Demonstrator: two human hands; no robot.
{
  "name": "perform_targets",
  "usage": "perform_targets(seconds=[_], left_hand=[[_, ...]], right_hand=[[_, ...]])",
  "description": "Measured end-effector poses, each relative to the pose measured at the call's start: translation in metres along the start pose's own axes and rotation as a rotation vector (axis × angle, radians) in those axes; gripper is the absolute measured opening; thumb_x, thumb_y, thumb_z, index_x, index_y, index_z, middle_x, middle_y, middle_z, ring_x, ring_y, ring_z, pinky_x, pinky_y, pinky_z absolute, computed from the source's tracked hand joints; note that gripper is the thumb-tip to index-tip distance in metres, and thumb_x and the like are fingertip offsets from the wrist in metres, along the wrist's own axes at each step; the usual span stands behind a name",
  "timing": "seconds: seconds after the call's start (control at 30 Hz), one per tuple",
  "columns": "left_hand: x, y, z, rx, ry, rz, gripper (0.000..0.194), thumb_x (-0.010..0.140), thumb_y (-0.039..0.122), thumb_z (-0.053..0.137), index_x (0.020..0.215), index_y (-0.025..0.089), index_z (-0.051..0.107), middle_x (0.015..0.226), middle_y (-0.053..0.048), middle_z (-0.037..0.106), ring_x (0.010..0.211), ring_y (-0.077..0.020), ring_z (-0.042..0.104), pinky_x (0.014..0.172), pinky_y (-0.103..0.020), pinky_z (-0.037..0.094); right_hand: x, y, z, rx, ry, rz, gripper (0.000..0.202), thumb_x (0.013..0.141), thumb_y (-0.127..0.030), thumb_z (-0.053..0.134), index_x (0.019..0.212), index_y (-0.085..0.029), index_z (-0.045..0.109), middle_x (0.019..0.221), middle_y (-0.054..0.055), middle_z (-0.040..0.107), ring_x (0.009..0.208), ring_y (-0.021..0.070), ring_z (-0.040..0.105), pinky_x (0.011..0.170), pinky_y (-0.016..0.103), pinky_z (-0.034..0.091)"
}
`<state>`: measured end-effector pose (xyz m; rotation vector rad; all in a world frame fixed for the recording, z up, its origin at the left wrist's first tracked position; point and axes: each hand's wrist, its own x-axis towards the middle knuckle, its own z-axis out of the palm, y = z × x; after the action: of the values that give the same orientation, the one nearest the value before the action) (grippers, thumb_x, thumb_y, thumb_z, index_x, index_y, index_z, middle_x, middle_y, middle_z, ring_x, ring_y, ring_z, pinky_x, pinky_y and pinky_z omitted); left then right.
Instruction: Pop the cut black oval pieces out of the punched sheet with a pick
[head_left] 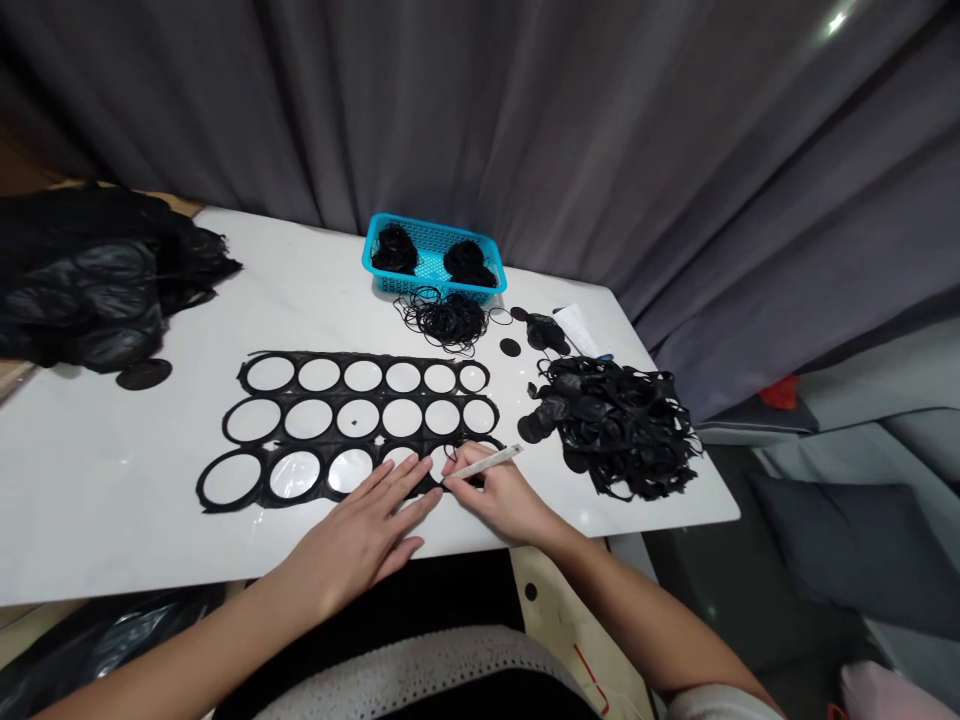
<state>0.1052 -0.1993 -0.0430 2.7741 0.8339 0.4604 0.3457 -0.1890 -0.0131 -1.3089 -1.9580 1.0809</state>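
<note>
A black sheet [265,482] with three rows of round cut-outs lies on the white table, the tabletop showing through its holes. My left hand [375,515] rests palm down on its front row, fingers extended. At the right end of that row, my right hand [502,497] grips a slim white pen-like tool [484,464], which slants up to the right. Its tip is hidden by my fingers. A thin black loop shows just above those fingertips; whether they touch it I cannot tell.
Behind the sheet, a blue basket [431,232] holds bundles of black rings, with a tangle of thin rings [452,322] before it. To the right is a heap of black scraps [630,430] with loose discs. Black sheets [82,280] are piled at left. A grey curtain hangs behind.
</note>
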Motion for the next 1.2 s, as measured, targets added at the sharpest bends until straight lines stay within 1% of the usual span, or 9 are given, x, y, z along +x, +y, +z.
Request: perform_targets(seconds=[0.23, 0.3, 0.4, 0.47, 0.57, 0.77, 0.93, 1.03, 1.2], left_hand=[[-0.003, 0.0, -0.001, 0.041, -0.005, -0.062, 0.06, 0.096, 0.035, 0.06, 0.152, 0.034, 0.039, 0.169, -0.009, 0.006, 0.15, -0.0402, 0.021, 0.113, -0.059, 0.037], [-0.003, 0.0, 0.001, 0.034, 0.001, -0.063, 0.057, 0.095, 0.034, 0.06, 0.15, 0.034, 0.043, 0.169, -0.009, 0.003, 0.15, -0.0414, 0.02, 0.114, -0.06, 0.036], [-0.003, 0.0, 0.002, 0.034, 0.005, -0.065, 0.054, 0.095, 0.033, 0.06, 0.148, 0.034, 0.046, 0.169, -0.008, 0.003, 0.15, -0.0419, 0.018, 0.114, -0.061, 0.034], [-0.003, 0.001, 0.001, 0.028, 0.014, -0.062, 0.053, 0.095, 0.033, 0.06, 0.147, 0.034, 0.048, 0.169, -0.008, 0.002, 0.15, -0.0424, 0.019, 0.114, -0.061, 0.035], [-0.005, 0.004, -0.005, 0.008, 0.018, -0.054, 0.053, 0.096, 0.032, 0.06, 0.148, 0.033, 0.047, 0.169, -0.009, 0.005, 0.15, -0.0401, 0.023, 0.116, -0.058, 0.035], [-0.031, 0.007, -0.01, 0.077, 0.112, -0.147, 0.053, 0.1, 0.032, 0.053, 0.151, 0.022, 0.042, 0.159, -0.013, 0.038, 0.144, -0.0316, 0.04, 0.115, -0.05, 0.04], [-0.047, 0.007, -0.007, 0.115, 0.128, -0.166, 0.048, 0.1, 0.03, 0.052, 0.147, 0.023, 0.048, 0.157, -0.012, 0.042, 0.142, -0.0308, 0.044, 0.115, -0.048, 0.041], [-0.048, 0.008, -0.006, 0.097, 0.138, -0.175, 0.047, 0.101, 0.029, 0.051, 0.147, 0.023, 0.048, 0.158, -0.011, 0.041, 0.144, -0.0299, 0.04, 0.116, -0.047, 0.039], [-0.048, 0.008, -0.005, 0.097, 0.141, -0.175, 0.046, 0.1, 0.026, 0.051, 0.145, 0.021, 0.05, 0.158, -0.013, 0.04, 0.144, -0.0305, 0.04, 0.115, -0.048, 0.04]], right_hand=[[-0.007, 0.008, 0.002, -0.305, -0.067, -0.318, 0.011, 0.094, -0.014, 0.053, 0.1, -0.02, 0.06, 0.108, 0.012, 0.067, 0.105, 0.0254, 0.06, 0.09, 0.04, 0.05], [0.002, 0.016, -0.013, -0.335, 0.098, -0.281, 0.013, 0.095, -0.014, 0.051, 0.1, -0.02, 0.061, 0.108, 0.013, 0.069, 0.104, 0.0261, 0.061, 0.092, 0.041, 0.049], [0.022, 0.029, -0.046, -0.254, 0.529, -0.022, 0.016, 0.097, -0.026, 0.049, 0.087, -0.021, 0.06, 0.092, 0.008, 0.068, 0.086, 0.0224, 0.063, 0.082, 0.037, 0.05], [0.036, 0.033, -0.059, -0.114, 0.624, 0.131, 0.021, 0.093, -0.035, 0.055, 0.078, -0.021, 0.057, 0.079, 0.004, 0.066, 0.069, 0.0183, 0.059, 0.069, 0.033, 0.05], [0.05, 0.027, -0.051, 0.281, 0.47, 0.266, 0.028, 0.083, -0.044, 0.067, 0.075, -0.021, 0.054, 0.077, 0.002, 0.067, 0.06, 0.0143, 0.059, 0.055, 0.027, 0.048], [0.051, 0.0, 0.008, 0.836, 0.056, 0.336, 0.045, 0.07, -0.05, 0.081, 0.076, -0.021, 0.048, 0.089, 0.003, 0.067, 0.078, 0.0174, 0.071, 0.058, 0.025, 0.055], [0.034, -0.016, 0.028, 0.523, -0.13, 0.185, 0.024, 0.087, -0.038, 0.066, 0.078, -0.021, 0.052, 0.093, 0.003, 0.068, 0.087, 0.0162, 0.065, 0.08, 0.031, 0.052], [0.027, -0.022, 0.031, 0.239, -0.128, 0.061, 0.017, 0.09, -0.029, 0.059, 0.076, -0.021, 0.053, 0.094, 0.002, 0.067, 0.088, 0.0169, 0.061, 0.08, 0.031, 0.048], [0.026, -0.025, 0.035, 0.121, -0.099, 0.023, 0.017, 0.091, -0.026, 0.057, 0.076, -0.021, 0.052, 0.093, 0.001, 0.065, 0.087, 0.0162, 0.06, 0.082, 0.029, 0.045]])
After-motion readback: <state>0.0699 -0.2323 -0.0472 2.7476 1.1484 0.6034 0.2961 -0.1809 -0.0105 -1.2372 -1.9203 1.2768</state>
